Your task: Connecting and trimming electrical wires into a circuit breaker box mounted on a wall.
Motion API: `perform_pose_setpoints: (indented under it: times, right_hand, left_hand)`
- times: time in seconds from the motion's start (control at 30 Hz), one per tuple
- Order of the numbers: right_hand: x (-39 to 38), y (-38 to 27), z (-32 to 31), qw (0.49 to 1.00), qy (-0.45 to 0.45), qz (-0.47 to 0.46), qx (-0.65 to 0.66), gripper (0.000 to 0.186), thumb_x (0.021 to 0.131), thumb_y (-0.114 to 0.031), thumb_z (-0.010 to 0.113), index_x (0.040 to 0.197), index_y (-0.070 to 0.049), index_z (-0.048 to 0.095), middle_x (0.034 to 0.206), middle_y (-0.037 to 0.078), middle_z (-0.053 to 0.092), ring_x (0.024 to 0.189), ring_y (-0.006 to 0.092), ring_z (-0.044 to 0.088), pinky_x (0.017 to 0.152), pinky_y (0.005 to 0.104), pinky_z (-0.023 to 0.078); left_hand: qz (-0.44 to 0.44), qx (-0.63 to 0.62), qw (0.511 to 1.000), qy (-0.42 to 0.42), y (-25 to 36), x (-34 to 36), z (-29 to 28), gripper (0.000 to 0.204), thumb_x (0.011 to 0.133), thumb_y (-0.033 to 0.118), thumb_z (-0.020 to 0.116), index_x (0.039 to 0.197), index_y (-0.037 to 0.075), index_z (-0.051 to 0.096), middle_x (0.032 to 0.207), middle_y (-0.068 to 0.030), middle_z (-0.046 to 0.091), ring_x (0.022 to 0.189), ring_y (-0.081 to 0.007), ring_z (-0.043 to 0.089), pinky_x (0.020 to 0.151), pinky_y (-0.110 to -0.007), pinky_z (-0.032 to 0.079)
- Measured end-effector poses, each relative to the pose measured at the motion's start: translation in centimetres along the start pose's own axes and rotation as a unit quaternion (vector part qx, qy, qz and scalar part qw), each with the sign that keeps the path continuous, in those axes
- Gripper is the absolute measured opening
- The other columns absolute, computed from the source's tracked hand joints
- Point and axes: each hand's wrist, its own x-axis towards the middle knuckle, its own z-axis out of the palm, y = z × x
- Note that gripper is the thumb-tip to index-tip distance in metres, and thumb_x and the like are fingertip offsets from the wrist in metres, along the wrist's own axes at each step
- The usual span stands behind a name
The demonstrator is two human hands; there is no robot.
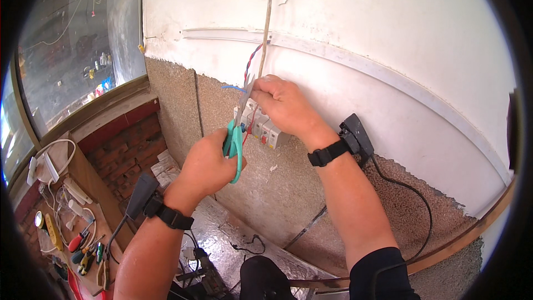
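My left hand (202, 166) is closed round the handles of teal scissors (237, 139), whose blades point up. Beside the blade tips, my right hand (286, 103) pinches a blue wire (233, 87); its loose end sticks out to the left past the blades. Part of the wire is hidden behind the fingers. A red and blue twisted pair of wires (249, 65) comes down from the wall trunking to this spot. Just below the right hand, a row of white circuit breakers (270, 133) is fixed to the wall, with a red wire (250, 126) running to them.
A beige cable (268, 16) hangs down the white wall across the trunking (344, 55). At the lower left, pliers, screwdrivers (79, 240) and cords lie on a wooden surface (105, 211). A window (66, 39) stands at the left. Black wrist-strapped devices (358, 136) trail cords.
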Motion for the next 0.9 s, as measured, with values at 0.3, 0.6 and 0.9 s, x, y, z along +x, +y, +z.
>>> perform_pose_setpoints:
  times: [0.3,0.6,0.9]
  right_hand:
    - [0.2,0.0,-0.1,1.0,-0.011,0.013,-0.005,0.024,0.097,-0.015,0.059,0.114,-0.002,0.071,0.101,0.017,0.068,0.095,0.0274,0.066,0.086,0.0375,0.05]
    - [0.1,-0.2,0.0,0.999,-0.016,0.041,0.005,0.024,0.096,-0.016,0.06,0.111,0.0,0.07,0.105,0.017,0.069,0.097,0.0281,0.067,0.087,0.0376,0.051]
    - [0.2,0.0,-0.1,1.0,-0.001,0.01,-0.017,0.025,0.096,-0.019,0.061,0.108,0.0,0.07,0.104,0.018,0.069,0.097,0.0299,0.067,0.088,0.0376,0.05]
  left_hand:
    - [0.025,0.02,0.999,0.033,-0.5,0.0,0.6,0.041,0.076,0.015,0.067,0.112,-0.006,0.064,0.088,-0.0277,0.066,0.082,-0.0435,0.066,0.079,-0.046,0.053]
    - [0.039,0.014,0.998,0.039,-1.2,0.0,1.5,0.035,0.079,0.014,0.065,0.109,-0.005,0.064,0.087,-0.0277,0.066,0.081,-0.0444,0.065,0.079,-0.047,0.052]
    - [0.041,-0.018,0.998,0.05,-0.8,-0.5,2.0,0.027,0.082,0.013,0.064,0.102,-0.004,0.064,0.079,-0.028,0.063,0.072,-0.0428,0.064,0.07,-0.046,0.052]
